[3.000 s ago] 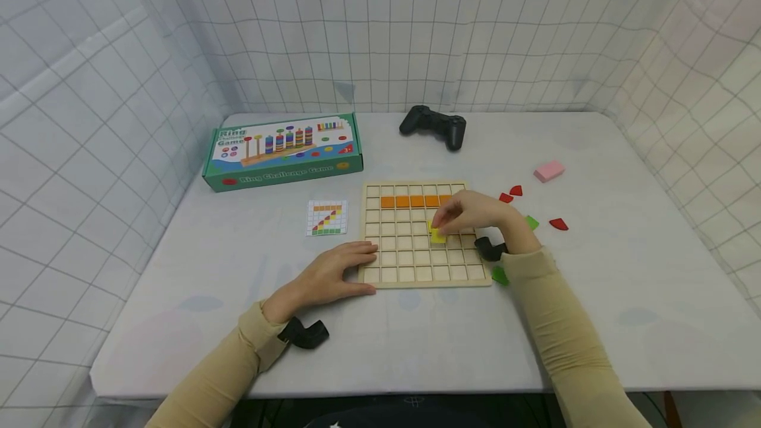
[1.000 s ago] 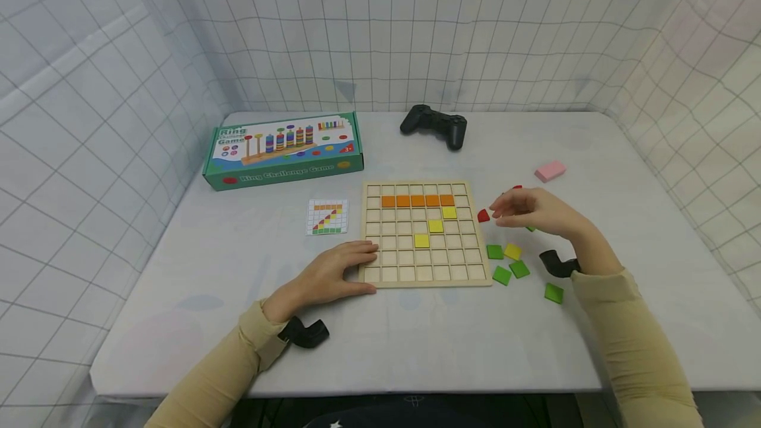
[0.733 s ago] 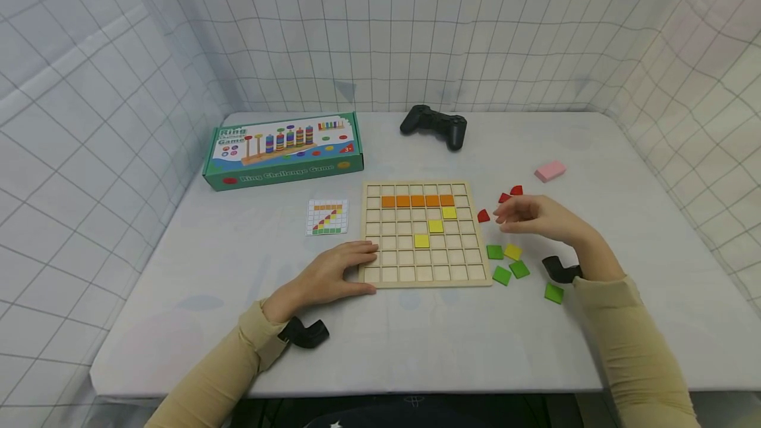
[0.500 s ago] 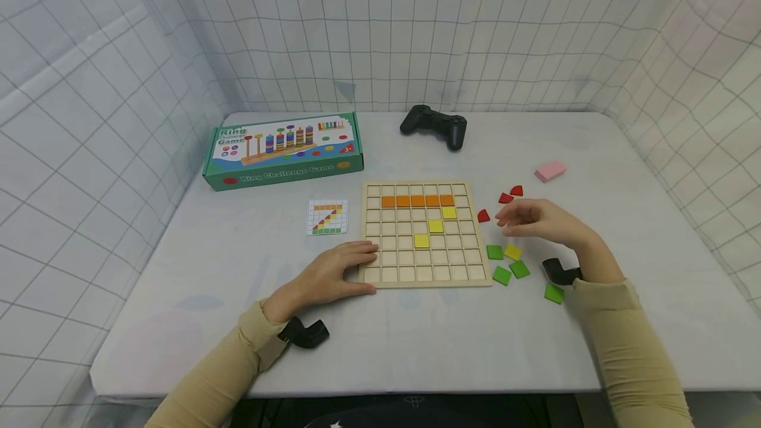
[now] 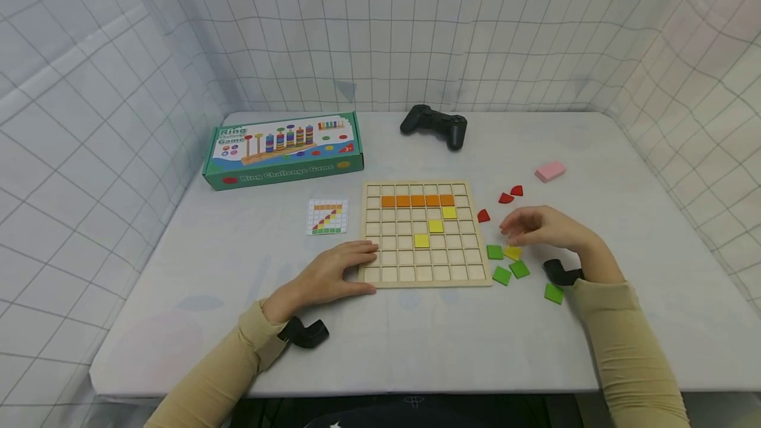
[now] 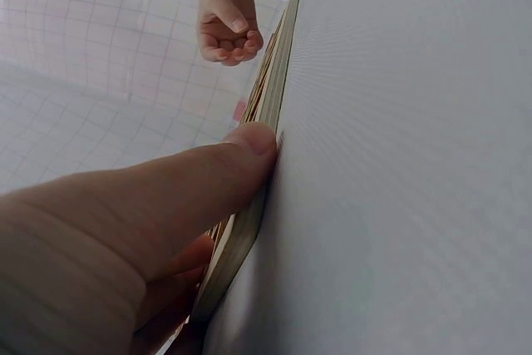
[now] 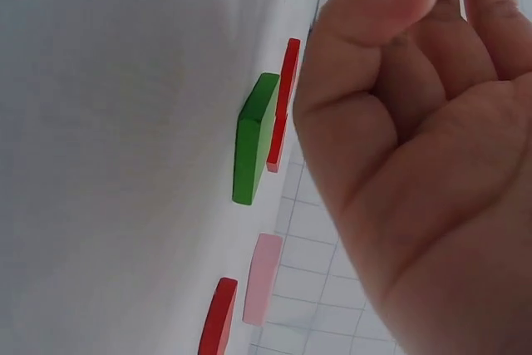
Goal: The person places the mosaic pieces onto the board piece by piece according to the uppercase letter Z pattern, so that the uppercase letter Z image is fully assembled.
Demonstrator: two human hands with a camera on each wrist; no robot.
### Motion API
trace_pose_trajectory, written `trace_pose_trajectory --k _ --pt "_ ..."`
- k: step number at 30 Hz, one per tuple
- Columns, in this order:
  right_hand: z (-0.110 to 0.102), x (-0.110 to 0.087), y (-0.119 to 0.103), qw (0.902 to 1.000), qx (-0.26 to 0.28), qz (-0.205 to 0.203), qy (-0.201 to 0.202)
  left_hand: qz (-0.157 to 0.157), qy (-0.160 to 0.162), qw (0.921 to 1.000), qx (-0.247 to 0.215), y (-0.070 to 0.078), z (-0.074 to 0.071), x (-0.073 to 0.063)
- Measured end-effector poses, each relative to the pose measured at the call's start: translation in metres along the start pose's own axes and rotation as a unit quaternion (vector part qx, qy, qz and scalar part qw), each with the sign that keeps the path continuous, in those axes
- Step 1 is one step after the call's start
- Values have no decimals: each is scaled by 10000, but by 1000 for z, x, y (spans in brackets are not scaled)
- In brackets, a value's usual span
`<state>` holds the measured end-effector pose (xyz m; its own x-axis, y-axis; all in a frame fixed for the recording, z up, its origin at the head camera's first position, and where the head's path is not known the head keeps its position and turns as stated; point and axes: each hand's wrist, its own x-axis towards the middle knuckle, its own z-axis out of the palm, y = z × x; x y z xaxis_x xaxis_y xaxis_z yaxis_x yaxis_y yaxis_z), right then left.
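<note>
My left hand holds the near left corner of a wooden grid board, thumb along the front edge, fingers over the left side. In the left wrist view the thumb lies on the board's edge. A row of orange squares and three yellow squares in a diagonal sit in the board. My right hand, fingers loosely curled and holding nothing, hovers right of the board over loose pieces. Its fingertips overlap a yellow square; green squares and red rounded pieces lie around it.
A pattern card lies left of the board. A green Ring Challenge Game box stands at the back left, a black game controller at the back middle. A pink block lies beyond the loose pieces, also in the right wrist view.
My right hand has set a yellow square into the board and moved right over the loose pieces. In the last half second it shifted slightly nearer me. The left hand stays put.
</note>
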<state>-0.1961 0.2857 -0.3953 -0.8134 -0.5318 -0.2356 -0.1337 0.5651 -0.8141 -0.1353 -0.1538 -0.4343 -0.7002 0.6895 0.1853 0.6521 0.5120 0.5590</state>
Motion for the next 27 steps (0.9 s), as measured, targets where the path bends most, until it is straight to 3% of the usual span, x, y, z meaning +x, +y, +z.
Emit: trace_pose_trajectory --k 27 --pt "-4 -1 17 9986 75 31 -521 -78 -88 9999 98 0 0 1"
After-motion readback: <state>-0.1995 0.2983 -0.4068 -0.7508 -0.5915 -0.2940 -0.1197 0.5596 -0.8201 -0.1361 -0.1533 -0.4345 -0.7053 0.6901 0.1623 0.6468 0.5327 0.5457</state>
